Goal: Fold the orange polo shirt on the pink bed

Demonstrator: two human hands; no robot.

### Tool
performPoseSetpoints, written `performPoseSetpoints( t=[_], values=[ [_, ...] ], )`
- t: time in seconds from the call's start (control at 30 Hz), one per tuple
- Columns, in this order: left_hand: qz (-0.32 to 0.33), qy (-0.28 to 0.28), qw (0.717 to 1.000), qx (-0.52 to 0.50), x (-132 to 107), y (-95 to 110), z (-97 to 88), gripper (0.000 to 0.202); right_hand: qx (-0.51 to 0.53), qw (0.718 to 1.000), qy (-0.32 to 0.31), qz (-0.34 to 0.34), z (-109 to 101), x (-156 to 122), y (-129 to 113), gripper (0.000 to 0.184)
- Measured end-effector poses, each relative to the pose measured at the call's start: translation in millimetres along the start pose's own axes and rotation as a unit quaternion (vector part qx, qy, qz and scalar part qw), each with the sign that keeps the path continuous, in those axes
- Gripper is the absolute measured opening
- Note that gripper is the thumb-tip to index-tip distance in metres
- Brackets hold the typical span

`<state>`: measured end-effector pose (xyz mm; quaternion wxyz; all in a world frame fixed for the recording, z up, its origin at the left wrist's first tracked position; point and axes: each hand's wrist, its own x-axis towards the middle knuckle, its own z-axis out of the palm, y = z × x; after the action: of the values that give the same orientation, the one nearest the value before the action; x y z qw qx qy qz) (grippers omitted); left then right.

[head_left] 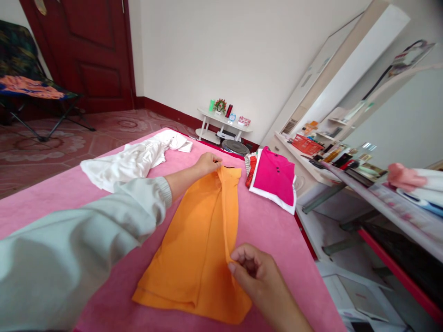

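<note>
An orange shirt (197, 244) lies spread on the pink bed cover (266, 226), with one side folded over lengthwise. My left hand (207, 163) reaches across and pinches the fold at the far collar end. My right hand (252, 269) pinches the same folded edge at the near end. Both hands are closed on the fabric. My left arm wears a pale grey-green sleeve (86, 235).
A crumpled white garment (133, 159) lies at the far left of the bed. A folded stack with a magenta shirt (275, 177) on top sits at the far right corner. A cluttered shelf unit (346, 161) stands right of the bed, a folding chair (31, 83) at far left.
</note>
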<state>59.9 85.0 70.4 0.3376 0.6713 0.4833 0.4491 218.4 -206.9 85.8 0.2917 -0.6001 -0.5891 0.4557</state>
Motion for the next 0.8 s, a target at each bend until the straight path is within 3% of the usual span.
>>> performPoseSetpoints(
  t=[0.13, 0.2, 0.33, 0.5, 0.6, 0.67, 0.8],
  values=[
    [0.011, -0.012, 0.999, 0.038, -0.7, -3.4, -8.8, 0.021, 0.005, 1.000, -0.024, -0.019, 29.1, 14.2, -5.6, 0.008],
    [0.005, -0.008, 0.999, 0.051, -4.0, -14.6, -11.6, 0.019, 0.010, 0.999, -0.038, -0.017, 44.0, 20.6, -2.2, 0.002],
    [-0.022, 0.004, 0.998, 0.055, -13.6, -44.0, -8.9, 0.022, 0.011, 0.996, -0.090, -0.011, 62.0, 26.4, 8.6, 0.011],
    [-0.048, 0.033, 0.998, 0.037, -24.0, -67.8, 5.1, 0.037, -0.004, 0.984, -0.179, -0.011, 52.9, 32.9, 9.1, 0.020],
    [-0.044, 0.054, 0.997, 0.036, -27.7, -72.2, 10.8, 0.038, -0.019, 0.978, -0.209, -0.009, 37.8, 58.5, 6.5, 0.019],
    [-0.042, 0.062, 0.996, 0.045, -30.0, -73.1, 12.7, 0.035, -0.044, 0.986, -0.159, -0.021, 22.2, 91.0, 6.4, 0.018],
    [-0.037, 0.066, 0.995, 0.069, -34.8, -71.4, 13.6, 0.029, -0.132, 0.983, 0.056, -0.118, -27.1, 183.0, 9.7, 0.020]
  ],
)
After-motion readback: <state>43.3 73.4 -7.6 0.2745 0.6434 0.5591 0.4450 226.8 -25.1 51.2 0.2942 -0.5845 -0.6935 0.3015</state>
